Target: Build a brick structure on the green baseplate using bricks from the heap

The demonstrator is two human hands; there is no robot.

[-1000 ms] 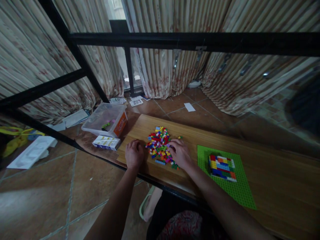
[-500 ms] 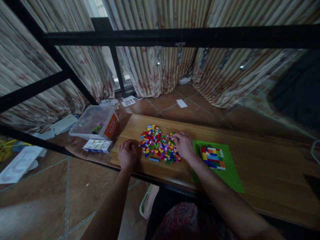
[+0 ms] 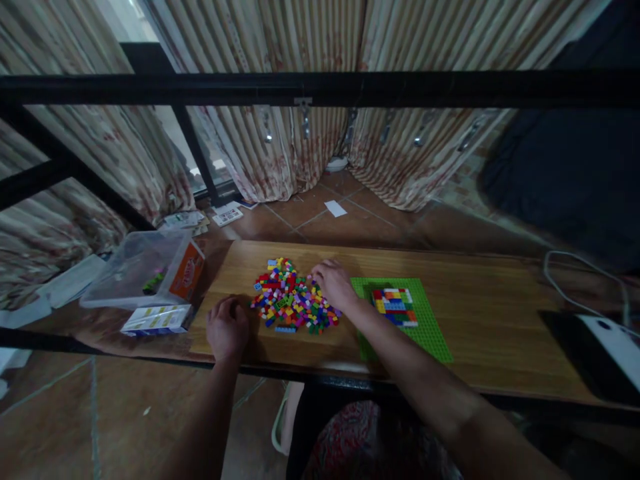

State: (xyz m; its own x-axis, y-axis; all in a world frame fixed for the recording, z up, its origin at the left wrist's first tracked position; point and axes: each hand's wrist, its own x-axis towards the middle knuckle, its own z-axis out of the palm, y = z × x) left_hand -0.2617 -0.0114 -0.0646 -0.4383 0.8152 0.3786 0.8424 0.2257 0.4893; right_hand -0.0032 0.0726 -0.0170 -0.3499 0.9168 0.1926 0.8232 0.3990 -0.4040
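Observation:
A heap of small toy bricks (image 3: 295,300) in many colours lies on the wooden tabletop (image 3: 475,293). Left of the heap, my left hand (image 3: 227,328) rests on the wood, its fingers curled in and no brick showing in them. At the heap's upper right edge is my right hand (image 3: 334,283), fingers bent down and drawn together over the bricks; whatever is between the fingertips is hidden. Beside my right forearm lies a green baseplate (image 3: 427,327). On it sits a block of joined bricks (image 3: 396,307) in rows of several colours, its lower edge close to my forearm.
At the left stands a clear plastic tub (image 3: 135,260) with an orange label and a few pieces inside. A small white-and-blue box (image 3: 157,320) lies before it. A dark bar (image 3: 320,90) crosses ahead. At the right end are a black-and-white device (image 3: 600,347) and a white cable (image 3: 575,293).
The view has swung to the right, bringing the device and cable into sight. My right hand stays over the heap's upper right edge; my left hand still rests beside it.

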